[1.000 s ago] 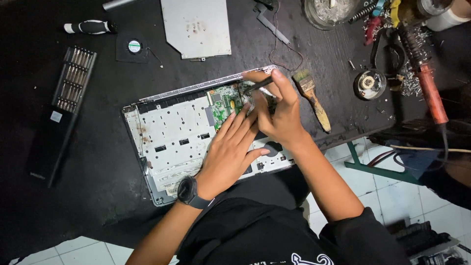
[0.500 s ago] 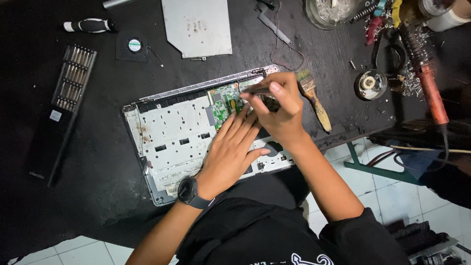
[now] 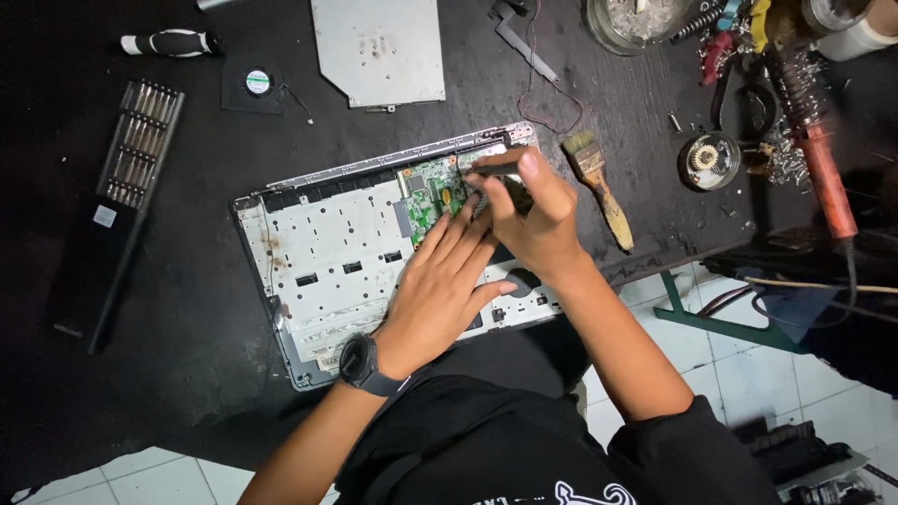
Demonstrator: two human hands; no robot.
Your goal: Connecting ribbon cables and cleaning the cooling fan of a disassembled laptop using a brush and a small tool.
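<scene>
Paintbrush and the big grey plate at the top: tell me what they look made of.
Paintbrush: wooden handle by its tan, worn, stained surface; pale bristles, material unclear. Grey plate: probably sheet metal, thin, flat, dull matt grey with small holes and marks.

What I can't make out from the head camera

My right hand (image 3: 528,210) covers the tip of the dark tool (image 3: 496,170) and part of the green circuit board (image 3: 432,192); my left hand (image 3: 440,290) hides the laptop chassis (image 3: 318,262) beneath it. The glass bowl (image 3: 641,23) and metal cover plate (image 3: 379,51) are cut by the top edge.
</scene>
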